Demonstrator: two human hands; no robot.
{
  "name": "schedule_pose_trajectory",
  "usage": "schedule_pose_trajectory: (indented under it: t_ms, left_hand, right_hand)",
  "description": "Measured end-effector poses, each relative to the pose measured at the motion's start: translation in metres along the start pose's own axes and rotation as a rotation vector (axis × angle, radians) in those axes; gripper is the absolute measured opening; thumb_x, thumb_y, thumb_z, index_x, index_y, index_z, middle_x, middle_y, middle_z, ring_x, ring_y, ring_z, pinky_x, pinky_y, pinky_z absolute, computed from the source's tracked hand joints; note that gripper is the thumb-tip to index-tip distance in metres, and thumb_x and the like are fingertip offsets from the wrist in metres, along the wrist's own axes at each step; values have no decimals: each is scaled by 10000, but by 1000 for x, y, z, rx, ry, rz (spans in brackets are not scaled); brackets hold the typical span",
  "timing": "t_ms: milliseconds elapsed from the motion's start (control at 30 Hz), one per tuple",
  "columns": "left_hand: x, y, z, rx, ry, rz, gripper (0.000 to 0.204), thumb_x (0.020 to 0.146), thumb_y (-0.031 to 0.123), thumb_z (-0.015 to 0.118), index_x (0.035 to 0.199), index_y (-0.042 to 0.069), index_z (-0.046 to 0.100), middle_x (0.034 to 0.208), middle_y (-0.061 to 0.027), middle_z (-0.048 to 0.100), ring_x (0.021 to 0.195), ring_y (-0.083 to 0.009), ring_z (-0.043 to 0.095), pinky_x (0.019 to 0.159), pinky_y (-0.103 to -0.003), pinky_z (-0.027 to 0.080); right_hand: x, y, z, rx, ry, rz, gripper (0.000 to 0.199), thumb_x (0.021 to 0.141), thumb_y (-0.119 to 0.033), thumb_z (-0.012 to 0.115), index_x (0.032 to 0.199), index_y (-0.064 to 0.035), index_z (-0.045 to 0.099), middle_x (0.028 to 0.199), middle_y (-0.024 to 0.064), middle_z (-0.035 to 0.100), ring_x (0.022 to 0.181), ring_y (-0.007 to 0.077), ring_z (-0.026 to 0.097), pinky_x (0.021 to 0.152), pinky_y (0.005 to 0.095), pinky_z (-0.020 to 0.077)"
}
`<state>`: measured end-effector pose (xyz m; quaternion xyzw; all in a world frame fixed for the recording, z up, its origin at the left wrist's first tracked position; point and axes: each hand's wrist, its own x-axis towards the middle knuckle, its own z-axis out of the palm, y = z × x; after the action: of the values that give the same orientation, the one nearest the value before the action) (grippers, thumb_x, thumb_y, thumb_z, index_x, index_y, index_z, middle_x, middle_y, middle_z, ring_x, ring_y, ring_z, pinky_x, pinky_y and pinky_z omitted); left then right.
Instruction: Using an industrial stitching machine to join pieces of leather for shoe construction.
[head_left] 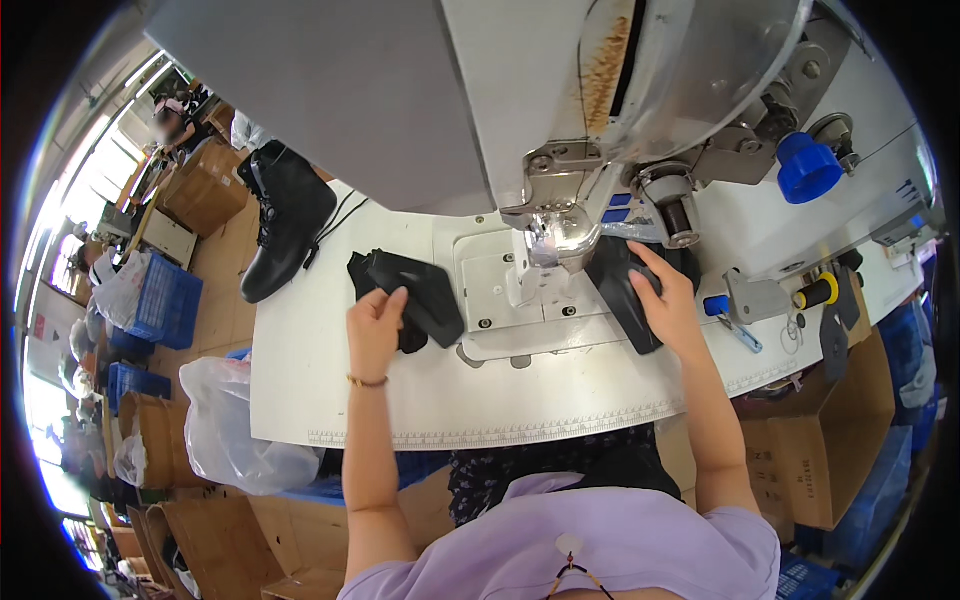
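Note:
My left hand (375,325) pinches the edge of a black leather piece (432,300), which lies over more dark material left of the sewing machine's metal plate (485,285). To the right of the needle area, my right hand (668,300) grips another black leather piece (622,300), thumb and forefinger on its upper side. That piece sits close beside the presser foot (535,280). The sewing machine's head (560,165) rises between my hands and hides part of the bed behind it.
A black lace-up boot (285,220) stands at the table's far left. On the right are a blue-handled cutter (740,332), a yellow-and-black thread spool (818,292) and dark cut pieces (838,335). A plastic bag (235,430) hangs at the left edge; a cardboard box (820,450) sits right.

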<state>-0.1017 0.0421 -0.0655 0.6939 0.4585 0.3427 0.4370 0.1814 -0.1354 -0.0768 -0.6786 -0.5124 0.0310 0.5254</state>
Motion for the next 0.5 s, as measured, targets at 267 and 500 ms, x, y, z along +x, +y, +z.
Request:
schedule_pose_trajectory:
  t_ms: [267,500]
  left_hand:
    - [-15,71,41,262,-419,196,375,733,166,553,1046,-12,450,797,-83,543,707,-132,505,627,-222,400]
    - [-40,106,98,-668,-1084,49,216,807,198,479,890,10,544,642,14,493,569,-40,425,516,-181,349]
  right_hand:
    - [-2,-61,-41,503,-24,211,205,772,-37,488,965,11,538,839,53,563,722,46,475,621,151,371]
    - [16,-102,-38,262,-55,-26,212,754,-24,485,957,18,530,815,109,567,699,129,526,623,201,394]
